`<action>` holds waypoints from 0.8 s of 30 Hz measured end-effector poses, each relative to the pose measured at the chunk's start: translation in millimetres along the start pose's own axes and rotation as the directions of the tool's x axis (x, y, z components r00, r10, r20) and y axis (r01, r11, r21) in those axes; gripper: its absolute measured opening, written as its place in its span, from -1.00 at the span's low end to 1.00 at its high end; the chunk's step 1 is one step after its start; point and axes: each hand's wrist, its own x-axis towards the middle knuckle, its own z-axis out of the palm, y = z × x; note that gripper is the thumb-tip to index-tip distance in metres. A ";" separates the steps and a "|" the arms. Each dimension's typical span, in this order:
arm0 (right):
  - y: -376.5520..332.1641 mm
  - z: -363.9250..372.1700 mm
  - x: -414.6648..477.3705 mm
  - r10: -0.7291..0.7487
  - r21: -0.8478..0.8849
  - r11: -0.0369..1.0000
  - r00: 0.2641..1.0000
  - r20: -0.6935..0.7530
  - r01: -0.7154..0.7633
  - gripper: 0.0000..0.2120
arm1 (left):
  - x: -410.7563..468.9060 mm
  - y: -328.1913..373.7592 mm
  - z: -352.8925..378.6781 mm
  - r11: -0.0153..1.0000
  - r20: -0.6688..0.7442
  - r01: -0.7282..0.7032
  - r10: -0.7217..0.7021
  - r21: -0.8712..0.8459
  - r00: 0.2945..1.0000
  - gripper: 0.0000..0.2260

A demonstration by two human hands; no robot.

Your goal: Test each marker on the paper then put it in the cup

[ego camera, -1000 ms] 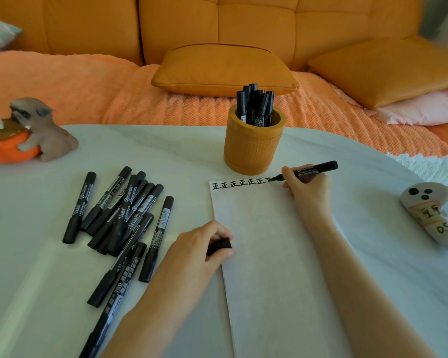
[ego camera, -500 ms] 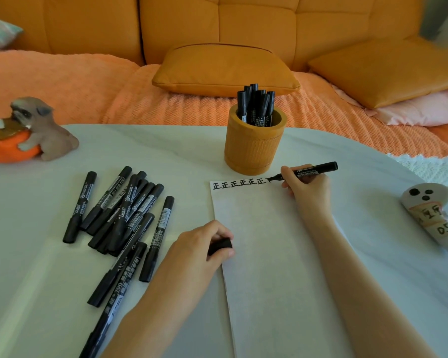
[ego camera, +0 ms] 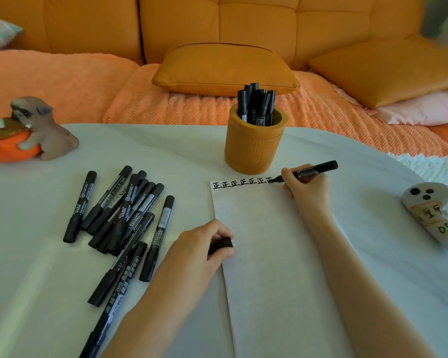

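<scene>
Sofa: big and orange, behind the table, with a bumpy orange blanket and a smooth, puffy cushion on it.
Table: white, smooth and round-edged.
Dog toy: small and grey, far left, leaning on an orange pumpkin.
Loose markers: a messy pile of black markers with caps on, left of the paper. One near the front reads "700".
Left hand: rests on the paper's left edge. Its fingers are curled round a short black cap.
Paper: a plain white sheet lying flat in the middle. Along its top is a row of black marks, "正" again and again.
Cup: round and orange with a ribbed side, just behind the paper's top edge. Black markers stand in it.
Right hand: sits at the paper's top right corner. Its fingers pinch an open marker, and the tip touches the end of the row.
Ghost toy: white with three black dots, lying far right. It has what looks like "DS" on it.
</scene>
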 end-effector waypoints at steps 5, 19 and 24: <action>-0.1 -0.5 0.0 -0.008 0.018 1.000 1.000 -0.007 0.008 -0.80 | 0.0 -0.8 0.5 1.000 -0.001 -0.001 0.001 0.008 1.000 -0.87; -2.0 0.4 -2.1 -0.011 -0.014 1.000 1.000 0.017 0.011 -0.79 | 1.2 0.5 -0.1 1.000 0.001 0.005 -0.005 0.004 1.000 -0.88; -2.4 1.1 -1.2 0.010 -0.015 1.000 0.999 -0.038 -0.010 -0.74 | 0.9 0.8 -0.2 1.000 0.000 0.008 -0.008 0.005 1.000 -0.88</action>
